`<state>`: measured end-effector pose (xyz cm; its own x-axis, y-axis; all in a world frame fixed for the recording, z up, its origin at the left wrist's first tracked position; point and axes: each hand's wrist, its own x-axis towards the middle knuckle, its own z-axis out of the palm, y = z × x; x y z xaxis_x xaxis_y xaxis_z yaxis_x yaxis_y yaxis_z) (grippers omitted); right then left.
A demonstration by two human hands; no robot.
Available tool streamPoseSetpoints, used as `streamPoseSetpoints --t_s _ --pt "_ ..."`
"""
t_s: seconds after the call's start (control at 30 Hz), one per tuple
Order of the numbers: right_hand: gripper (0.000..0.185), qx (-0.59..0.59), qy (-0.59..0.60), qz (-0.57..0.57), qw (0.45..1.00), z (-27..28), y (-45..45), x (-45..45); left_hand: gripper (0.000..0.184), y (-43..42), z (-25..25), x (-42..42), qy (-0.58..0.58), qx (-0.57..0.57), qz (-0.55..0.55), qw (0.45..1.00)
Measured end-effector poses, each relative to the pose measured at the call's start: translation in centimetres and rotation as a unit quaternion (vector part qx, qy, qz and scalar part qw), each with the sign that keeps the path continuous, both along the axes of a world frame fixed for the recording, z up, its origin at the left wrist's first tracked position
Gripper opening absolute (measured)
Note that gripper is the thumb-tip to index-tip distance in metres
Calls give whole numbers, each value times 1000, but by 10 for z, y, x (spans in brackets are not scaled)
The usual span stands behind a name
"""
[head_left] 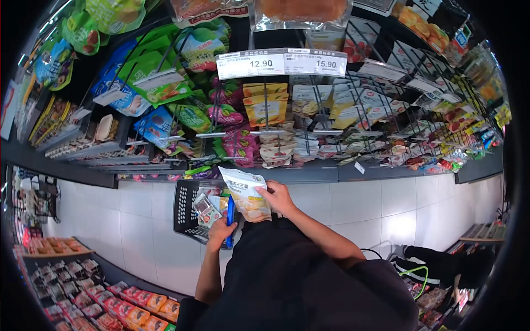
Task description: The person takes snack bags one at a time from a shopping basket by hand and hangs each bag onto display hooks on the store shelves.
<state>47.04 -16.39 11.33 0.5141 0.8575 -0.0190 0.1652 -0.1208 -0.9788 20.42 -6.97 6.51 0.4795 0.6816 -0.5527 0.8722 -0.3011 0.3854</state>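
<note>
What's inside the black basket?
Several packets lie inside the black basket. Whatever is beneath them is covered, and the left hand hides part of the near side.

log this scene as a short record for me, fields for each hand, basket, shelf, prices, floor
Left hand: closed around the blue handle
Right hand: holds a white-and-yellow pouch near one edge
Basket: black, perforated sides, several packages inside
Shelf display: colourful packets hanging in rows
Prices: 12.90 on the left tag, 15.90 on the right tag
Floor: pale tiles
</note>
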Motion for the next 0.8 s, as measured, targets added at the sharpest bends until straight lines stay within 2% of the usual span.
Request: streamPoseSetpoints --t_s 0.13,0.27,0.37,0.5,0.8 --pt "33 -30 85 -30 995 3 -3 0 47 4 7 31 -164 26 73 983" --pt "32 13 129 -72 989 -5 -3 1 42 13 -13 47 -26 20 27 999" --pt "31 0 142 -76 987 -4 -16 7 41 10 1 59 15 17 -2 1000" --pt "30 27 134 -80 987 4 -16 26 40 -6 15 77 53 66 18 996" --pt "29 10 150 -33 988 30 -42 113 40 -43 25 106 50 70 91 992"
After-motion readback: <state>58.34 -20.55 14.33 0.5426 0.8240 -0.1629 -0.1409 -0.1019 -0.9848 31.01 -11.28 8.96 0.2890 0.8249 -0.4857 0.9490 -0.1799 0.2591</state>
